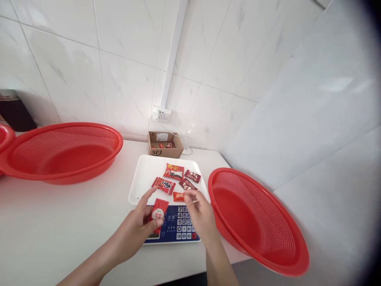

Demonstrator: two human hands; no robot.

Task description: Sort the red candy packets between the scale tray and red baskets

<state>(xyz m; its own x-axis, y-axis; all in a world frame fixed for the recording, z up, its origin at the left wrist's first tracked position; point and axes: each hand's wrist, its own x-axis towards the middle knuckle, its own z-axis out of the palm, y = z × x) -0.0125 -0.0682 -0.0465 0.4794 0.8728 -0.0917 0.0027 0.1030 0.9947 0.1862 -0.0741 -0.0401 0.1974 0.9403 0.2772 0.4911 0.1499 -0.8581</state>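
Observation:
My left hand [144,224] is closed around a red snack packet [157,213] with a pale round label, held over the scale's display. My right hand [200,209] pinches at the right end of a small red packet [178,197] at the tray's front edge; its fingertips hide that end. Both hands are above a digital scale with a white tray [139,171] and a blue keypad panel [171,237]. On the tray lie a red and yellow packet [173,172], a red packet with black characters [163,185], and two dark red packets [192,176].
Behind the scale is an open cardboard box [166,153] holding some small packets. A red mesh basket [253,218] stands right, by the table edge; another wide red basket [74,172] sits left. A dark container [16,113] and wall socket [162,114] are at the back.

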